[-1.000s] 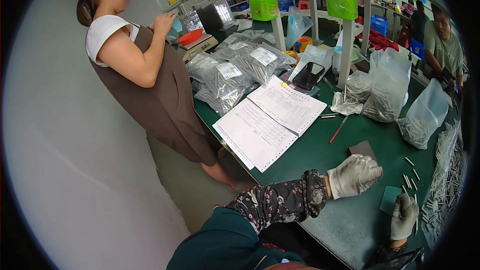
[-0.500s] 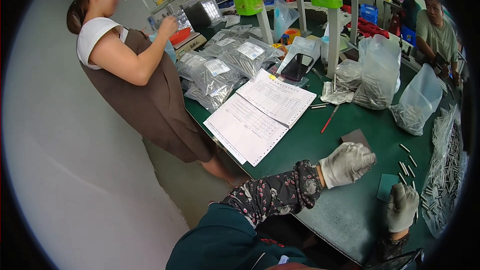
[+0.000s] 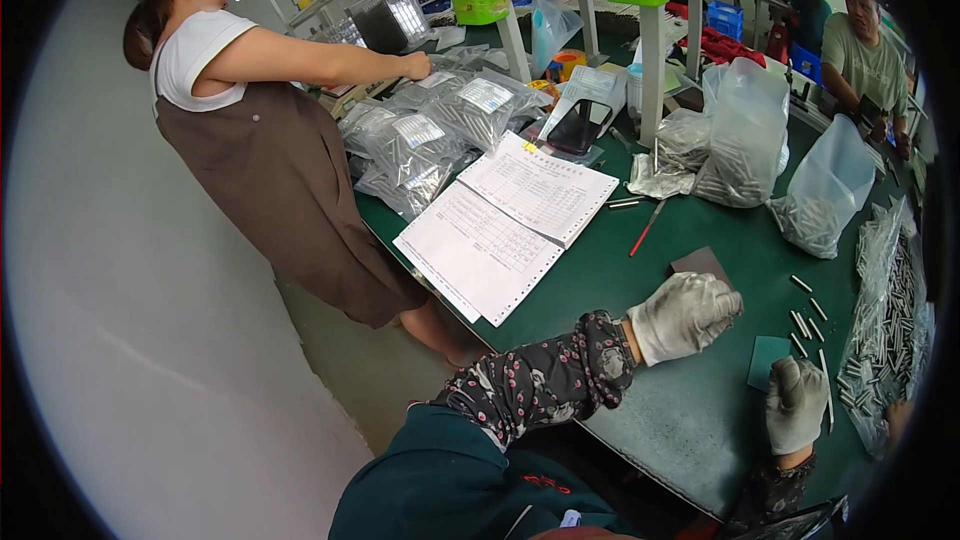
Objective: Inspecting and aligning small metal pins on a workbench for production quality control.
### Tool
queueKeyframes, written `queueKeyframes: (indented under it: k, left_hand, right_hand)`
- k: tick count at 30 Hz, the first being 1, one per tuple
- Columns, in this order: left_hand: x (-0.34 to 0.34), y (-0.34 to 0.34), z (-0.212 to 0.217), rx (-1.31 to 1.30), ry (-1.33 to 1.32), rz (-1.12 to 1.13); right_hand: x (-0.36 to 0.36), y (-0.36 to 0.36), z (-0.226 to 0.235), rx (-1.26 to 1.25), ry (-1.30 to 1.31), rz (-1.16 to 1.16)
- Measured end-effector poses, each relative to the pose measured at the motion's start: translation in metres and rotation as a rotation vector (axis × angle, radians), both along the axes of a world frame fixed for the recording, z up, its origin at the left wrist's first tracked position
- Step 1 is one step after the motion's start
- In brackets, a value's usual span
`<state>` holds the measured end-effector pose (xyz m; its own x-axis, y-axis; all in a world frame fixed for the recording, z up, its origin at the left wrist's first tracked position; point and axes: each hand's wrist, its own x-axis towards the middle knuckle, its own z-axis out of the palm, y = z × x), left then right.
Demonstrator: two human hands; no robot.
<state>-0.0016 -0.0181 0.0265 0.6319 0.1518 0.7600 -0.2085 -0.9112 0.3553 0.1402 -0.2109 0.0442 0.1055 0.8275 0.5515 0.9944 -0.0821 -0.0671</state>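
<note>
A green desk [image 3: 640,280] runs through a busy workshop with a pale grey floor [image 3: 150,340]. The gloved left hand [image 3: 685,315] hovers above the desk, fingers curled into a loose fist; whether it holds anything cannot be told. The gloved right hand [image 3: 797,402] rests on the desk, fingers bent downward and pressed together, touching a small teal pad [image 3: 765,360]. Short metal pins [image 3: 805,320] lie scattered just beside it, a larger heap [image 3: 885,310] farther right. Printed paper sheets [image 3: 505,225], clear bags of parts [image 3: 745,135] and silver pouches [image 3: 430,135] cover the far desk, where a standing person [image 3: 270,170] reaches over.
</note>
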Motion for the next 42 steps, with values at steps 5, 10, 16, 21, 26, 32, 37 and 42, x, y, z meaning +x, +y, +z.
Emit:
queueKeyframes:
  k: [5,10,16,21,26,32,37,42]
  left_hand:
    - [0.001,-0.003,0.0,0.015,-0.027,-0.014]
    - [0.005,0.002,0.001,0.03,-0.097,-0.097]
    - [0.007,0.007,-0.001,-0.009,-0.111,-0.096]
    - [0.005,0.002,-0.001,0.016,-0.029,-0.079]
    - [0.0,0.002,-0.001,0.044,-0.009,-0.092]
    - [0.003,0.002,0.003,0.003,-0.009,-0.061]
    - [0.023,-0.004,0.012,0.015,0.075,-0.077]
    - [0.071,-0.026,0.04,0.244,0.322,-0.114]
  right_hand:
    - [0.004,-0.003,-0.003,0.057,0.044,-0.015]
    - [0.009,0.0,0.001,0.068,0.055,-0.01]
    - [0.034,0.004,0.007,0.206,0.191,-0.152]
    - [0.054,-0.007,0.0,0.17,0.347,-0.477]
    - [0.069,-0.004,-0.005,-0.101,0.198,-0.518]
    - [0.062,0.007,-0.006,-0.24,0.252,-0.526]
    - [0.057,0.015,-0.008,-0.315,0.306,-0.591]
    - [0.063,-0.01,0.004,-0.352,0.36,-0.606]
